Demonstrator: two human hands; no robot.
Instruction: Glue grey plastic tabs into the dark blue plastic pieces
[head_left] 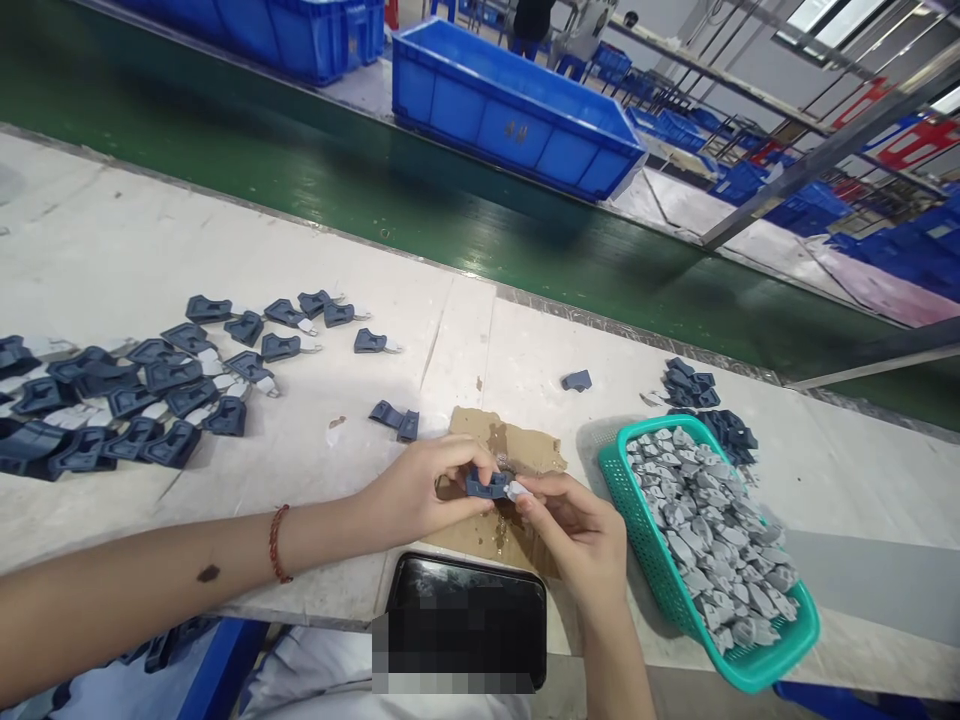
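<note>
My left hand (pixel 442 485) pinches a dark blue-grey plastic part (pixel 486 486) between thumb and fingers, above a piece of brown cardboard (pixel 469 425). From the other side, my right hand (pixel 581 530) grips a small light-grey plastic piece (pixel 516 490) by its end. The two pieces meet at the dark part's right end; whether they are joined I cannot tell. Two loose dark parts (pixel 394 420) lie just beyond my left hand. To the right of my right hand stands a green basket (pixel 630 540) full of small light-grey pieces (pixel 712 540).
Many dark parts with light-grey tips (pixel 172 375) are spread on the left of the white table (pixel 375 270). More dark parts (pixel 709 410) lie behind the basket. A phone (pixel 469 610) rests at the near edge. Beyond runs a green conveyor belt (pixel 322 190) with blue crates (pixel 510 110) past it.
</note>
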